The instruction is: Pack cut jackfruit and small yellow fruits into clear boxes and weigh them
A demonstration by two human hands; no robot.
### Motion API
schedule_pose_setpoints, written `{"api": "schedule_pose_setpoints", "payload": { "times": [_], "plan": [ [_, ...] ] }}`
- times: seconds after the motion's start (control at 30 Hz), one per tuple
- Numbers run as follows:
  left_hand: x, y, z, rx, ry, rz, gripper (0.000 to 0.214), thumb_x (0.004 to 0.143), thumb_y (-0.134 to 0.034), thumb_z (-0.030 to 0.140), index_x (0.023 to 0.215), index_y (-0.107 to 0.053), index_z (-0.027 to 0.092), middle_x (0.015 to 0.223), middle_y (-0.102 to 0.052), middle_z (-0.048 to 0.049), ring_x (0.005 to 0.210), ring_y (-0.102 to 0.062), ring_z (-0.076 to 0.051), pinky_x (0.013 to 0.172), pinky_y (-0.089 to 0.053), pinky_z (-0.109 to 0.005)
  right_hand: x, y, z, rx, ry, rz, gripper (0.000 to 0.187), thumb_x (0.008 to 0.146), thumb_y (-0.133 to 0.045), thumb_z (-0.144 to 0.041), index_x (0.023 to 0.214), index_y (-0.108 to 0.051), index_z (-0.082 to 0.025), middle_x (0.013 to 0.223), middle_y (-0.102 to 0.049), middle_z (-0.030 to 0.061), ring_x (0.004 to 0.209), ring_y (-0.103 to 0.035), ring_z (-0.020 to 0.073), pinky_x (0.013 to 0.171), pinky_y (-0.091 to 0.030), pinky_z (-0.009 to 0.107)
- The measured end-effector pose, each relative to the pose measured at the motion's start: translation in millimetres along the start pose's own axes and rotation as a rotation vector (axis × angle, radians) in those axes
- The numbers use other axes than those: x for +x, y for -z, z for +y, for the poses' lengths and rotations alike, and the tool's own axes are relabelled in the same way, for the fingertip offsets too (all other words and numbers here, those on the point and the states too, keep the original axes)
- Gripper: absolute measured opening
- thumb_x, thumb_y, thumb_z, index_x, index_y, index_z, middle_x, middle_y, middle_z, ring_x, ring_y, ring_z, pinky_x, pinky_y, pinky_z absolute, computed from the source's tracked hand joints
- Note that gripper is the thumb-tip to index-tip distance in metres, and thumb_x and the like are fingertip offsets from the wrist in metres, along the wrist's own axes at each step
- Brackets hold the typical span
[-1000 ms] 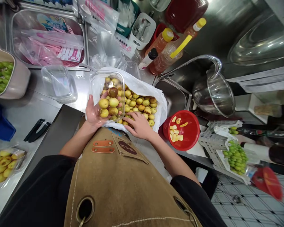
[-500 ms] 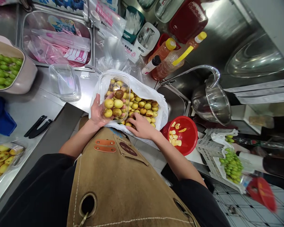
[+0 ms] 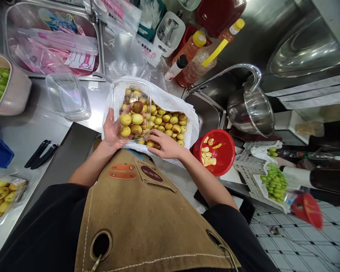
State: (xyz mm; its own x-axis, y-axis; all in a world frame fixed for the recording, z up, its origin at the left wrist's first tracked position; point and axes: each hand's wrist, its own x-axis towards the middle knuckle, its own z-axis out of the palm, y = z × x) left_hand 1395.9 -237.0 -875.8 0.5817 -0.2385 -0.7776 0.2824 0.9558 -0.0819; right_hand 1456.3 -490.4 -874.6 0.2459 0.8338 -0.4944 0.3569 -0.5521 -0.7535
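Note:
My left hand [image 3: 111,130] is closed around the near left side of a clear plastic container [image 3: 116,94], with its fingers showing through underneath. Several yellow-green and brown jujubes [image 3: 137,119] lie in the container, which is above the left part of a white plastic bag [image 3: 191,121]. More jujubes [image 3: 168,125] fill the open bag. At the bag's near edge, my right hand [image 3: 167,145] reaches among the fruit, with thumb and fingers curled about a jujube [image 3: 156,146]; the fingertips are partly hidden.
A red bowl [image 3: 229,155] with pale peel pieces stands right of the bag. Another clear container [image 3: 64,92] sits left, near black-handled scissors or a peeler [image 3: 41,154]. Bottles [image 3: 191,43] and a faucet [image 3: 255,68] stand behind. Green grapes [image 3: 274,183] lie far right.
The whole view has shifted, so things sit slightly further left and higher. My right hand has moved slightly closer to the container. My left hand keeps its hold on the container.

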Motion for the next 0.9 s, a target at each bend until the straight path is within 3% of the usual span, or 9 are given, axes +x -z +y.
{"api": "schedule_pose_setpoints", "payload": {
  "times": [0.17,0.3,0.4,0.53,0.67,0.77,0.83,0.9],
  "plan": [
    [-0.7,-4.5,1.2,-0.002,0.022,0.016,0.082,0.109,-0.02,0.08,0.16,-0.06,0.029,0.137,-0.078,-0.0165,0.137,-0.073,-0.041,0.107,-0.065,-0.064,15.4,19.4,5.0,0.053,0.03,-0.119,0.032,0.098,-0.072,-0.038,0.125,-0.069,-0.021,0.132,-0.062,0.0133,0.116,-0.065,0.0305,0.106,-0.059,0.05],
    [-1.1,-3.9,2.4,-0.017,0.025,-0.034,0.082,0.108,-0.02,0.082,0.159,-0.061,0.032,0.131,-0.081,-0.0145,0.138,-0.072,-0.041,0.109,-0.064,-0.064,33.0,35.2,7.8,0.087,0.056,-0.267,0.035,0.09,-0.079,-0.034,0.123,-0.075,-0.022,0.134,-0.062,0.0113,0.118,-0.066,0.0296,0.111,-0.057,0.049],
    [-1.8,-3.0,2.8,-0.029,0.035,-0.043,0.081,0.108,-0.021,0.082,0.159,-0.063,0.035,0.129,-0.083,-0.0119,0.141,-0.07,-0.041,0.111,-0.063,-0.064,39.6,42.2,4.0,0.102,0.006,-0.336,0.033,0.089,-0.08,-0.031,0.121,-0.079,-0.023,0.138,-0.063,0.0113,0.124,-0.067,0.0296,0.114,-0.055,0.046],
    [-2.5,-2.7,2.8,-0.032,0.045,-0.051,0.082,0.109,-0.017,0.08,0.157,-0.065,0.034,0.13,-0.083,-0.0112,0.143,-0.069,-0.041,0.11,-0.063,-0.063,39.3,44.0,-0.5,0.005,-0.093,-0.353,0.037,0.084,-0.086,-0.03,0.119,-0.082,-0.02,0.122,-0.072,0.0118,0.111,-0.07,0.0299,0.107,-0.057,0.047],
    [1.5,1.5,1.0,-0.021,0.032,-0.056,0.084,0.107,-0.023,0.084,0.156,-0.066,0.031,0.139,-0.08,-0.0132,0.139,-0.072,-0.04,0.108,-0.065,-0.06,35.9,46.3,7.2,0.058,-0.097,-0.304,0.036,0.084,-0.09,-0.032,0.116,-0.083,-0.019,0.116,-0.079,0.0073,0.102,-0.071,0.0233,0.099,-0.058,0.038],
    [8.5,8.0,-1.7,-0.02,0.003,-0.044,0.084,0.105,-0.032,0.087,0.15,-0.071,0.028,0.141,-0.079,-0.0152,0.132,-0.077,-0.04,0.103,-0.067,-0.057,30.5,59.7,16.5,0.197,-0.15,-0.238,0.039,0.088,-0.087,-0.042,0.115,-0.08,-0.015,0.109,-0.08,0.0035,0.084,-0.068,0.0141,0.08,-0.058,0.03],
    [13.5,12.1,-3.9,-0.044,-0.011,-0.06,0.081,0.106,-0.034,0.085,0.147,-0.073,0.026,0.138,-0.08,-0.0158,0.127,-0.079,-0.039,0.102,-0.067,-0.057,27.4,76.4,18.4,0.289,-0.2,-0.135,0.047,0.09,-0.085,-0.054,0.117,-0.078,-0.015,0.103,-0.079,0.0017,0.075,-0.065,0.0123,0.068,-0.056,0.028],
    [17.4,14.5,-6.1,-0.069,-0.021,-0.092,0.078,0.108,-0.034,0.082,0.146,-0.072,0.025,0.132,-0.083,-0.0156,0.122,-0.081,-0.037,0.102,-0.067,-0.056,29.1,94.9,11.7,0.303,-0.197,0.06,0.055,0.09,-0.084,-0.064,0.119,-0.076,-0.018,0.101,-0.076,0.0016,0.079,-0.067,0.0149,0.069,-0.059,0.03]
  ]
}}
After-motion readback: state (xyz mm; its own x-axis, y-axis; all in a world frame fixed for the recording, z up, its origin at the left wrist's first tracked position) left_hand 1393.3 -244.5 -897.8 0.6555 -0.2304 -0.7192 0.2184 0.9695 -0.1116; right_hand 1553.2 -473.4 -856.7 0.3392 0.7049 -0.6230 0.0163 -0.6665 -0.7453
